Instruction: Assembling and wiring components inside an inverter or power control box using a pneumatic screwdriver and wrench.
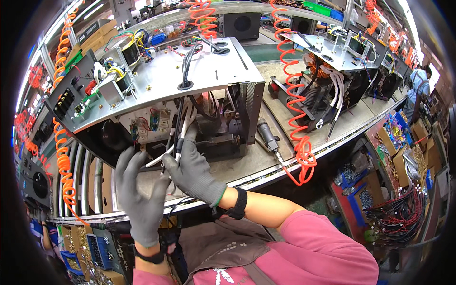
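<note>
My right hand point(197, 172), in a grey knit glove, is closed around a bundle of white cables point(186, 122) and black cables at the front of an opened machine. My left hand point(138, 197), gloved alike, hovers just left of the bundle, fingers apart and slightly curved. Its thumb is close to the loose cable ends, and contact there cannot be made out. The machine's silver metal panel point(218, 69) carries a transformer point(128, 53) and a small green circuit board point(86, 108). Black cables point(187, 64) pass through a grommeted hole in the panel.
An air screwdriver point(268, 135) lies on the bench to the right, joined to an orange coiled hose point(297, 104). Another opened machine point(339, 57) stands farther right. Rollers point(98, 180) run at left. Boxes of parts and a wire bundle point(399, 216) sit lower right. A person point(419, 85) is far right.
</note>
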Tool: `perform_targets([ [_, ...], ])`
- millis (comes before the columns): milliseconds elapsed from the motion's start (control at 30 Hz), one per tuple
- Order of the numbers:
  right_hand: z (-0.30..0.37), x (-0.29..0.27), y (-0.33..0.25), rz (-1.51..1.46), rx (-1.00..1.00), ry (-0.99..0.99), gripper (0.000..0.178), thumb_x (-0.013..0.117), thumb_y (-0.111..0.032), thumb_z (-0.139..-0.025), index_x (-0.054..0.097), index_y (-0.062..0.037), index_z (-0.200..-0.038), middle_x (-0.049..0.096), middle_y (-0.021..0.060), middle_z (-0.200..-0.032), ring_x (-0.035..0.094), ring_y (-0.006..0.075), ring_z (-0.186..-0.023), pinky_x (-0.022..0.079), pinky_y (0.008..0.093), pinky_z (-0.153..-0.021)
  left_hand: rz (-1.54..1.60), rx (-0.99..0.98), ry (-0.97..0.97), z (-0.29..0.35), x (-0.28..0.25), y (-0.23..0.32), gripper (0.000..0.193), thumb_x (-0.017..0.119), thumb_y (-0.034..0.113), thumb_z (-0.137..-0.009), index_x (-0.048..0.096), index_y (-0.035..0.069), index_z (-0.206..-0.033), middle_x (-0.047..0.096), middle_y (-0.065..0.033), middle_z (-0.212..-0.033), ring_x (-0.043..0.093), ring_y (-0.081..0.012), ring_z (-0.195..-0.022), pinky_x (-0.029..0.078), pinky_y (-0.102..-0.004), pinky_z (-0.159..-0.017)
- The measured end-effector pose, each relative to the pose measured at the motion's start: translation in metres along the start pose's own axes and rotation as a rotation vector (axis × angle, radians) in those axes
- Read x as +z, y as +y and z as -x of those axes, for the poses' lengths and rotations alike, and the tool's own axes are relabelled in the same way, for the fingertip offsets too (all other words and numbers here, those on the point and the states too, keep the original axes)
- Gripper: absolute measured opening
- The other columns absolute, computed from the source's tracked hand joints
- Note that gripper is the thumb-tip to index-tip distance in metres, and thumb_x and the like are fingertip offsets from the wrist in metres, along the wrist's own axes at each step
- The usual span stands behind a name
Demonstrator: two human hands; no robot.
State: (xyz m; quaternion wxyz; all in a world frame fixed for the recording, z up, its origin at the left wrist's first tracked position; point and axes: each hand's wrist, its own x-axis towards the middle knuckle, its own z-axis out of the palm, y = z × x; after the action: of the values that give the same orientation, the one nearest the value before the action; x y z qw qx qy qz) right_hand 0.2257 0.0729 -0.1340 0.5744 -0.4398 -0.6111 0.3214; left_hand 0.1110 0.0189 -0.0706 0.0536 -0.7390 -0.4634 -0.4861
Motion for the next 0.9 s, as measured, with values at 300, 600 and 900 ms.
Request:
perform_targets([
  [300, 0.044, -0.094, 0.011, 0.128, -0.079, -0.452, 0.036, 0.059, -0.018, -0.087, 0.054, -0.0065, -0.121, 0.064, 0.0151, -0.091, 0.063, 0.0282, -0.078, 0.049, 0.0326, -0.073, -0.204, -0.291, -0.51, -0.041, 0.074, -0.029, 0.061, 0.071, 0.035, -0.065, 0.045, 0.002, -0.11, 0.059, -0.0217, -0.098, 0.06, -0.0384, -0.088, 0.048, -0.0452, -0.08],
  [600, -0.007, -0.215, 0.092, 0.631, 0.151, 0.176, 0.039, 0.058, -0.026, -0.086, 0.055, -0.0041, -0.118, 0.061, 0.0188, -0.11, 0.06, 0.0291, -0.1, 0.046, 0.038, -0.087, -0.55, -0.259, -0.62, -0.075, 0.074, -0.073, 0.035, 0.062, 0.014, -0.07, 0.059, 0.007, -0.103, 0.065, -0.0168, -0.088, 0.063, -0.0351, -0.082, 0.051, -0.0444, -0.069],
  [900, -0.039, -0.216, 0.163, 1.052, 0.311, -0.198, 0.047, 0.055, -0.037, -0.085, 0.056, -0.002, -0.117, 0.057, 0.028, -0.112, 0.055, 0.0417, -0.105, 0.043, 0.0437, -0.09, -0.388, -0.243, -0.394, -0.029, 0.073, -0.069, 0.033, 0.064, 0.013, -0.066, 0.055, 0.006, -0.096, 0.061, -0.0159, -0.084, 0.062, -0.0344, -0.078, 0.05, -0.0437, -0.067],
])
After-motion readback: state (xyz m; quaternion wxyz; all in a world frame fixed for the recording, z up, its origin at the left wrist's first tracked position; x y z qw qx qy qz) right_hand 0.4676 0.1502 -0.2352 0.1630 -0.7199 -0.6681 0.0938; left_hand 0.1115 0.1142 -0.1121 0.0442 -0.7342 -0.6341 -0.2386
